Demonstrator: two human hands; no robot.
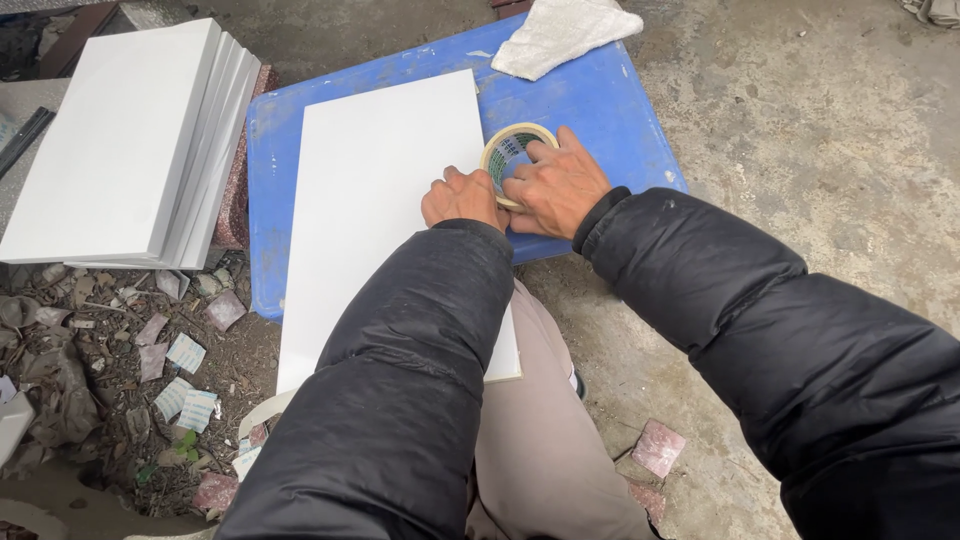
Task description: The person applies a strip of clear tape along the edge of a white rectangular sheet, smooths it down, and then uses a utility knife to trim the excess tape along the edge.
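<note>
A white rectangular tile (380,200) lies on a blue plastic board (600,100), its near end over my knee. At the tile's right edge sits a roll of beige tape (505,148). My right hand (556,186) holds the roll, with fingers through its hole. My left hand (462,198) is closed at the tile's edge right beside the roll, thumb and fingers pinched where the tape end meets the tile. Both arms wear black padded sleeves.
A stack of several white tiles (130,140) stands at the left on the ground. A white cloth (560,32) lies on the board's far end. Torn paper scraps and debris (150,370) litter the ground at left. Reddish tile fragments (658,447) lie on the concrete near my leg.
</note>
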